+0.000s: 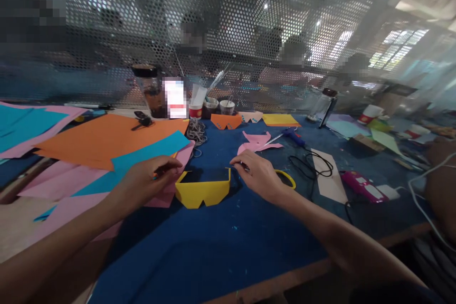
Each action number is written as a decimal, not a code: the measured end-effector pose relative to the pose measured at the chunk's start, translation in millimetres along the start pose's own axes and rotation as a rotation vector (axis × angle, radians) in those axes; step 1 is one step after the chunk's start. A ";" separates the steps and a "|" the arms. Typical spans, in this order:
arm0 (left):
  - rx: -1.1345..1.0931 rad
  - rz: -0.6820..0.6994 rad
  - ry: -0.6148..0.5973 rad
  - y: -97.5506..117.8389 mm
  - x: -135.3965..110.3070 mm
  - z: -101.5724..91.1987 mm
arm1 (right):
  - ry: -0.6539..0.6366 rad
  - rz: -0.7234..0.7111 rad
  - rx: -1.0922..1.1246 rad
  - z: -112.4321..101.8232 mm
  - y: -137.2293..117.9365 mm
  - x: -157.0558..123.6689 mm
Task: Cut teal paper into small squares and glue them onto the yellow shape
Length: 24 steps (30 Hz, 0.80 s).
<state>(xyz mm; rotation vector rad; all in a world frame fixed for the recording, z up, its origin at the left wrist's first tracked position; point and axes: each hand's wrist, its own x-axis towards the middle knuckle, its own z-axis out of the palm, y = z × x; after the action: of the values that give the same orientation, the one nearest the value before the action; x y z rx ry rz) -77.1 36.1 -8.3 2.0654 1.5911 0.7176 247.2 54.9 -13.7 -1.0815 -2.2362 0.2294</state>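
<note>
A yellow paper glasses shape [201, 192] stands on the blue table [213, 251] between my hands. My left hand [149, 180] pinches at the left side arm of the yellow piece, fingers closed over the edge of the pink paper. My right hand [258, 175] has its fingers bent, fingertips at the right side arm of the yellow piece. A yellow ring, probably a scissors handle [287, 178], lies just behind my right hand.
Orange [103, 137], cyan [142, 156] and pink [67, 185] sheets are stacked at left. A pink cut shape [256, 141], a blue pen [294, 135], black cord [313, 164], a pink device [361, 185] and cups [210, 107] lie beyond. A mesh screen backs the table; another person's arm [440, 185] is at right.
</note>
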 end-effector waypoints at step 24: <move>-0.054 0.200 -0.045 -4.8 3.6 7.3 | -0.010 -0.048 0.066 -1.0 -8.2 -2.0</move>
<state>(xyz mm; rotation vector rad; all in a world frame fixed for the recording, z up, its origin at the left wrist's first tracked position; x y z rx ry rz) -75.3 40.5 -16.4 2.2055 1.3381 0.7676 243.5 48.0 -10.4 -0.9932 -2.2445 0.2869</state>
